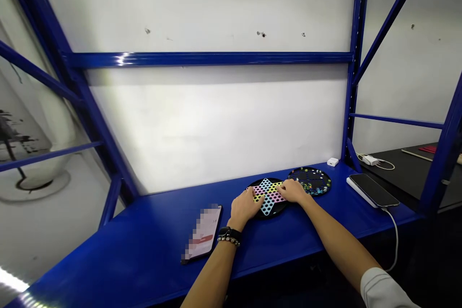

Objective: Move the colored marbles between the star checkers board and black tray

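- The left hand (245, 206) lies on the near left edge of a Chinese checkers board (269, 197), fingers draped over one coloured point of the star. This grip looks loosely curled, but I cannot tell whether it has real hold of the board.
- The right hand (291, 191) rests on the board's right side, fingers pointing toward the left hand and almost flat. I cannot tell whether this grip is holding anything either.
- The board sits flat on the blue desk (144, 255), between both hands. Its pastel star, dotted with dark holes, lies on a round black base.
- Just beside it, to the right, lies a round black tray (309, 181) full of small multicoloured marbles.
- Left of the board, near the left wrist, lies a smartphone (202, 233), its screen pixelated.
- On the right, a black smartphone (373, 190) lies on a white slab (355, 187), with a white cable (396, 240) hanging off the desk.
- A small white plug (332, 161) sits by the wall.
- A black wristwatch (229, 233) and a bead bracelet (228, 241) circle the left wrist.
- A white sleeve (382, 291) covers the right upper arm.
- A blue steel rack (209, 59) frames the desk against a white wall (216, 125).
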Tool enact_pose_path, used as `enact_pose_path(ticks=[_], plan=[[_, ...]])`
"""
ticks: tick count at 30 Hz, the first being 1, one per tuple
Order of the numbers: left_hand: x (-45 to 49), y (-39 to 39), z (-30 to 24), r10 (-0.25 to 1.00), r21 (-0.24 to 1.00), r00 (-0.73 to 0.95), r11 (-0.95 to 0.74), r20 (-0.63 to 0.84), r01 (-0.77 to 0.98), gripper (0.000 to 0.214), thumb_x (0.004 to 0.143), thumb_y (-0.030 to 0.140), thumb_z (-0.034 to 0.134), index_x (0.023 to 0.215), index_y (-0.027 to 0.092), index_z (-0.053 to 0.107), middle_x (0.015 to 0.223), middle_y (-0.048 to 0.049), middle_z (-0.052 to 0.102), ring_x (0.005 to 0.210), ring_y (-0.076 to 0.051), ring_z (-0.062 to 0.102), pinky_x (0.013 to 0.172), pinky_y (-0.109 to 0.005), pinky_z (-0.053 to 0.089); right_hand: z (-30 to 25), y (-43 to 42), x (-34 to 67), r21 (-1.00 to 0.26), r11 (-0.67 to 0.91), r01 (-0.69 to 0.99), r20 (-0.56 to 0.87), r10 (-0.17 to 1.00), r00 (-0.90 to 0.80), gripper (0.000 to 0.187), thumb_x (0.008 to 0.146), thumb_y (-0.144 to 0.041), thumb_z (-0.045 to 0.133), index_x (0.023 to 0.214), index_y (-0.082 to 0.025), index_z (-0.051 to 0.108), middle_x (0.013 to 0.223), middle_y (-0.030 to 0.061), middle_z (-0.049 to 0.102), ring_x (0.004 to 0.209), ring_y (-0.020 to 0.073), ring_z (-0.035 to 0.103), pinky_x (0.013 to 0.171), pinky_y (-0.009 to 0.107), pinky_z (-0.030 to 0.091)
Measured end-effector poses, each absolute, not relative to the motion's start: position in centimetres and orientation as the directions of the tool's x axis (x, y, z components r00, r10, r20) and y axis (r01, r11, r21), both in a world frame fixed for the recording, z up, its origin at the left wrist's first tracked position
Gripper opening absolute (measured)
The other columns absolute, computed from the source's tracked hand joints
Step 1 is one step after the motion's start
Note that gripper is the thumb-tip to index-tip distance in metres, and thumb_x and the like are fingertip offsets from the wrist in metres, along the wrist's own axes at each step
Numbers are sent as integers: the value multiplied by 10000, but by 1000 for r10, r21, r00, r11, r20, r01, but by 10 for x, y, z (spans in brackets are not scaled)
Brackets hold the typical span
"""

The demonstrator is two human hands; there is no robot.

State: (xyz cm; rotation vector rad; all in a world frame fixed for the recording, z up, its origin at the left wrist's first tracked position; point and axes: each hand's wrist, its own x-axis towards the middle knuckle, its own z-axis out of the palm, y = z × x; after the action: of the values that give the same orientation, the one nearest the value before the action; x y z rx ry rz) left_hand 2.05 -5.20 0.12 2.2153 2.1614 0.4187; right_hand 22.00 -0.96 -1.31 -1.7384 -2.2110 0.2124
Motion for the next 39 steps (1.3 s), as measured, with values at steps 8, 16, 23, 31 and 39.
enact_pose_path(ticks=[8, 16, 23, 31, 39], plan=[[20, -51, -1, 984, 211, 30, -68, 176, 975, 270, 878, 462, 494, 967, 212, 544, 989, -86, 710, 914, -269, 679, 720, -329, 455, -16, 9, 255, -397, -31, 917, 288, 945, 156, 476, 1020, -457, 309, 885, -209, 693, 951, 99, 711, 912, 216, 644, 787, 298, 393], [20, -51, -1, 984, 207, 29, -66, 178, 976, 267, 887, 462, 490, 969, 214, 544, 993, -86, 711, 936, -265, 680, 731, -321, 450, -23, 10, 256, -324, -44, 945, 223, 967, 122, 334, 947, -407, 477, 1124, -169, 632, 1252, 178, 571, 1208, 318, 466, 975, 460, 339], [20, -50, -3, 979, 196, 45, -84, 197, 977, 264, 892, 451, 492, 979, 208, 548, 992, -90, 709, 943, -265, 679, 745, -324, 453, -18, -15, 215, -425, 426, 799, 182, 905, -385, 544, 953, -556, 405, 1409, -274, 496, 1512, 98, 411, 1391, 287, 315, 1112, 477, 270], [22, -51, -7, 958, 168, 100, -148, 268, 975, 265, 894, 412, 498, 1028, 196, 574, 1078, -94, 652, 981, -252, 631, 791, -332, 455, -22, -21, 209, -409, 438, 800, -7, 876, -483, 706, 924, -654, 405, 1516, -271, 384, 1640, 106, 195, 1502, 326, 119, 1172, 549, 148], [23, -54, -5, 951, 137, 195, -232, 238, 963, 250, 907, 393, 501, 1058, 225, 608, 1175, -80, 624, 1089, -257, 569, 847, -334, 433, -25, -19, 209, -410, 454, 792, 26, 873, -487, 674, 924, -641, 433, 1496, -285, 414, 1629, 109, 228, 1495, 330, 146, 1158, 567, 178]])
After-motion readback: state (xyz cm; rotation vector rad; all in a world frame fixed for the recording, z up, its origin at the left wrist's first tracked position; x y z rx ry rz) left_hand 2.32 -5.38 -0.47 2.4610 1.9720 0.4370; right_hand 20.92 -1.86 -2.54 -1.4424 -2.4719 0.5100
